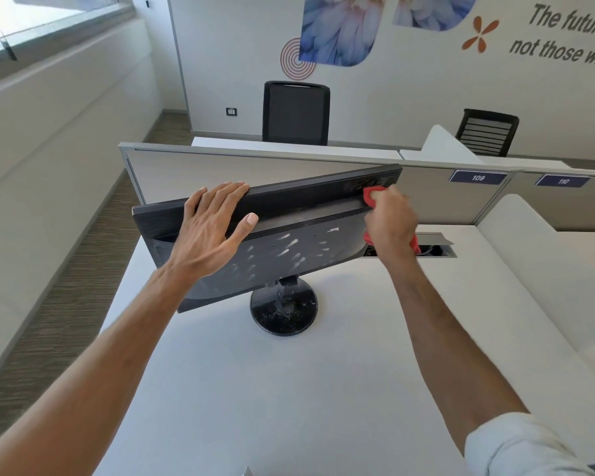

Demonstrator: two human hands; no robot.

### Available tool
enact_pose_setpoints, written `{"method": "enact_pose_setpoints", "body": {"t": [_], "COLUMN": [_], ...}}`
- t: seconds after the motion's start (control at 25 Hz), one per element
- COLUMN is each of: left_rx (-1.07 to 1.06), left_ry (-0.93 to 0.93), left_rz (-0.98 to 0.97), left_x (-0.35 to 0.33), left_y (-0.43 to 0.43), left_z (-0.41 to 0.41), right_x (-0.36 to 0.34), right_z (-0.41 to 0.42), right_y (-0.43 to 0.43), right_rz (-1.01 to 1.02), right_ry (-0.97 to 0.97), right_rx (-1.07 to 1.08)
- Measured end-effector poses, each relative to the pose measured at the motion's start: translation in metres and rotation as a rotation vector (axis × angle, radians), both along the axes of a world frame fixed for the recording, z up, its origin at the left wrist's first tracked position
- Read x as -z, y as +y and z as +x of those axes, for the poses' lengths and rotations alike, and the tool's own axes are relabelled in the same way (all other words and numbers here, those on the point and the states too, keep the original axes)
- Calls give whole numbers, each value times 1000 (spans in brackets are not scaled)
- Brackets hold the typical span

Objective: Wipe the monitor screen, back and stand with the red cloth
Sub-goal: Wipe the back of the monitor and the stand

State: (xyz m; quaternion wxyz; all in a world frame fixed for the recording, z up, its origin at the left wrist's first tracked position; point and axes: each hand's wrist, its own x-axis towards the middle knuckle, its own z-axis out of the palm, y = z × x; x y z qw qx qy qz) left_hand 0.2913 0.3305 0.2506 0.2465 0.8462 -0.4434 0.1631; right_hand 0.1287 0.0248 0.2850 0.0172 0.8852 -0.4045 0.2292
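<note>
Leaning forward, the monitor (289, 249) shows a white-smeared back — right hand (390, 221) clutches red cloth (370, 195), left hand (207, 228) flat.

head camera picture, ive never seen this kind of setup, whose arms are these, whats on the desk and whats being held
There is no machine here. One camera sits on a person's head and looks forward and down, so the two arms reaching in from the bottom are that person's own. A white desk carries a black monitor, turned so its back faces the camera. Pale smears show on that back, and specks lie on the round stand. The left hand rests with straight fingers over the monitor's top edge, apparently steadying it. The right hand grips a red cloth against the back, near its right end. Beyond the desk are a divider and a black chair.
</note>
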Motion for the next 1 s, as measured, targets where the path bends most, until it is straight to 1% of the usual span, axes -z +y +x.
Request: {"method": "enact_pose_setpoints", "body": {"t": [0.12, 0.16, 0.2, 0.28, 0.36, 0.44, 0.52, 0.76, 0.84, 0.92, 1.0], "left_rx": [2, 4, 5, 5, 3, 6, 7, 16, 5, -13, -27], "left_ry": [4, 1, -2, -1, 4, 5, 2, 0, -9, -13, -24], "left_rz": [3, 5, 5, 2, 2, 4, 8, 19, 20, 14, 12], "left_x": [0, -1, -1, 0, 2, 2, 1, -1, 0, 1, 3], "left_y": [3, 2, -1, -4, -1, 3, 3, -2, -2, -5, -7], "left_z": [1, 0, -1, -2, -1, -1, -1, -1, 0, -2, -4], "right_x": [1, 1, 1, 1, 2, 3, -2, -7, -9, -8, -2], "right_z": [-1, 1, 4, 14, 26, 38, 43, 8, -6, -14, -12], "right_y": [6, 12, 18, 32, 50, 61, 52, -47, -69, -72, -53], "right_rz": [32, 6, -37, -161, -291, -338, -286, -109, -12, 43, -14], "right_ry": [-380, -451, -470, -376, -205, -66, -8, -9, -109, -262, -359], "right_rx": [-48, -88, -143, -304, -477, -559, -509, -189, -70, 13, -74]}}
